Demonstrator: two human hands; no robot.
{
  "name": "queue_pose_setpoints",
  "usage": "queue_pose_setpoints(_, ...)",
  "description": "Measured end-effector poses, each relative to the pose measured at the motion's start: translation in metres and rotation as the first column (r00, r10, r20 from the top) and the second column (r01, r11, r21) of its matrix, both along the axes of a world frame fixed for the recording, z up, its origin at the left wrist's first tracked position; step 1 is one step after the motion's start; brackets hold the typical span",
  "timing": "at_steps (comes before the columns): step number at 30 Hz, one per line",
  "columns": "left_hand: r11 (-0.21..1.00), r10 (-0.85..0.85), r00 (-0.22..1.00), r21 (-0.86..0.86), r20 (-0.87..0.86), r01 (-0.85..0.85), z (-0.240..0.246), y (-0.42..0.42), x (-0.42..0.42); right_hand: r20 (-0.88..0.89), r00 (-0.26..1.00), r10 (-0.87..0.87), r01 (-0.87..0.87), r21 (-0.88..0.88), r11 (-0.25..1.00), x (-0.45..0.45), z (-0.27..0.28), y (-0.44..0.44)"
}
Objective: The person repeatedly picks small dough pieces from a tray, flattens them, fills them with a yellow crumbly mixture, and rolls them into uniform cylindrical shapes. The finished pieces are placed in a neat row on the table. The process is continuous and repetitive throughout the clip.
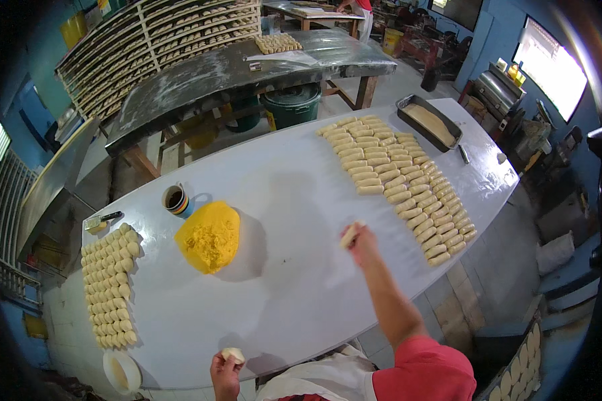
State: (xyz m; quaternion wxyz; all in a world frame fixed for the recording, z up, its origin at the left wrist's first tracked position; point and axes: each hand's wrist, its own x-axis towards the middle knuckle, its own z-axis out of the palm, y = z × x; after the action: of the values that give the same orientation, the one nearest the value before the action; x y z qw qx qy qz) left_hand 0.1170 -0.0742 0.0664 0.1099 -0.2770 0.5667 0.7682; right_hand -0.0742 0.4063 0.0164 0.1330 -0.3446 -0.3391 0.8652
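My right hand point(362, 245) reaches over the table and grips a dough roll point(349, 235), a short pale cylinder. Its nearest neighbours are the rows of similar dough rolls point(396, 180) laid out on the right side. Down at the near edge, my left hand point(224, 373) pinches a rounded dough piece point(233, 355) between thumb and fingers. Several rows of small dough balls point(111, 288) lie at the table's left end. Between the two groups sits a mound of crumbly yellow filling point(210, 238).
A striped mug point(176, 199) with dark contents stands behind the filling. A scraper point(103, 220) and a white bowl point(122, 372) are at the left end. A dark loaf pan point(428, 123) holds pale powder at the far right. Beyond are a metal-topped table point(205, 70) and a loaded rack point(165, 37).
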Motion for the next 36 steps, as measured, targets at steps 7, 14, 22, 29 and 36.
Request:
queue_pose_setpoints(7,0.969,-0.245,0.969,0.052,0.041,0.242,0.019,0.038,0.019,0.19,0.957,-0.219,0.188,0.166,0.968,-0.021,0.009,0.092)
queue_pose_setpoints(14,0.972,-0.223,0.975,0.077,-0.013,0.224,-0.006,0.048,0.003,0.161,0.553,0.818,-0.79,0.415,0.452,0.093,0.007,-0.154)
queue_pose_setpoints(22,0.848,-0.191,0.959,-0.527,-0.207,0.055,-0.013,-0.01,-0.039,0.283,0.294,0.913,-0.695,0.719,0.001,0.086,0.018,-0.314)
queue_pose_setpoints(29,0.292,-0.677,0.679,-0.95,-0.284,-0.107,-0.034,-0.029,-0.017,0.184,0.644,0.743,-0.076,0.981,-0.177,0.039,0.008,-0.324)
queue_pose_setpoints(36,0.049,-0.819,0.568,-0.997,-0.074,-0.059,-0.054,0.007,-0.032,0.57,0.495,0.655,0.062,0.729,-0.681,0.019,0.031,-0.378)
